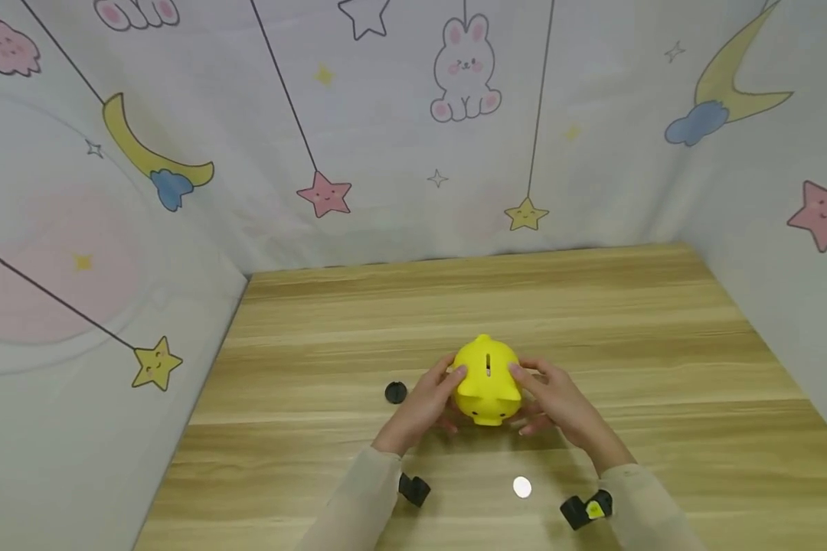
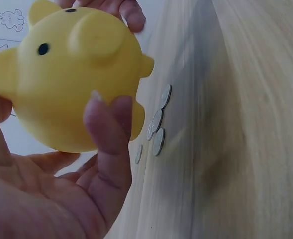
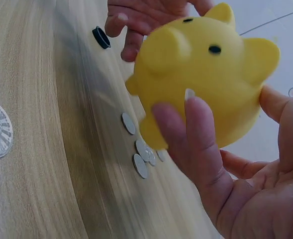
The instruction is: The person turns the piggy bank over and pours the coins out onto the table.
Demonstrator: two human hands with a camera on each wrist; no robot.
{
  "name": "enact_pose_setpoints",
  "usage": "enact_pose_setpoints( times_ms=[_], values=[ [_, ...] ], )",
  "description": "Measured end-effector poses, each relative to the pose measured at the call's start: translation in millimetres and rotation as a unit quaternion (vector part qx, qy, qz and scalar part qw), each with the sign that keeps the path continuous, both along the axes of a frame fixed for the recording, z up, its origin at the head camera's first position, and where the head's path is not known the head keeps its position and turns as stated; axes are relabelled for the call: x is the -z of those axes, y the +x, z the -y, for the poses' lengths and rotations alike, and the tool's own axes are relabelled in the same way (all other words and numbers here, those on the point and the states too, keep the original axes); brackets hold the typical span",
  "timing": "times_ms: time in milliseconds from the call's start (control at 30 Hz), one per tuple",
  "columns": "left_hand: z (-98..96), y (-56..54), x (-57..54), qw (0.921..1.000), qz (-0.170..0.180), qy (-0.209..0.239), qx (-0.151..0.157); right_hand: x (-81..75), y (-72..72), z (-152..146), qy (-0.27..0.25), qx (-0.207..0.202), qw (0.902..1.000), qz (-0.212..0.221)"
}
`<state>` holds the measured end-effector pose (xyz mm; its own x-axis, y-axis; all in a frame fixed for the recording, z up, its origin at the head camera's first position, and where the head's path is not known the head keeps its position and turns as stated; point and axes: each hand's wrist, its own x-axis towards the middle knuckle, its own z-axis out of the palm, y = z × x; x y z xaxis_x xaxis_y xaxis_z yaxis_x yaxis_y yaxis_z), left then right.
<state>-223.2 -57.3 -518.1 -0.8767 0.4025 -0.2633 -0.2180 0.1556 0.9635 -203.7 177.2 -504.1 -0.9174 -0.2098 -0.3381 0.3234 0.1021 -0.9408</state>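
Observation:
A yellow piggy bank [image 1: 488, 383], its coin slot on top and snout toward me, is held between both hands, seemingly just above the table. My left hand [image 1: 423, 405] grips its left side, thumb near the ear. On the opposite side my right hand [image 1: 558, 402] holds it the same way, with some fingers spread off the body. Several silver coins [image 3: 141, 166] lie below the piggy bank in the right wrist view; from the head view they are hidden. Left of my left hand sits a round black plug [image 1: 396, 392].
A single shiny coin [image 1: 521, 487] lies nearer to me on the wood-grain table [image 1: 317, 329]. Black wrist devices [image 1: 414, 488] show at both sleeves. Printed curtains [image 1: 400, 138] enclose the table's back and sides.

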Motion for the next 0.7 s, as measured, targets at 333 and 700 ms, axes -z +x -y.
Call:
enact_pose_setpoints(
  times_ms=[333,700],
  values=[
    [-2.9,3.5,-1.6,0.9918,0.028,-0.125,-0.006,6.5,8.9,3.3,0.008,-0.021,0.9938,0.109],
    [-7.0,5.0,-4.1,0.9925,0.029,-0.118,-0.016,1.5,7.2,5.3,0.039,0.020,0.9951,0.089]
  ],
)
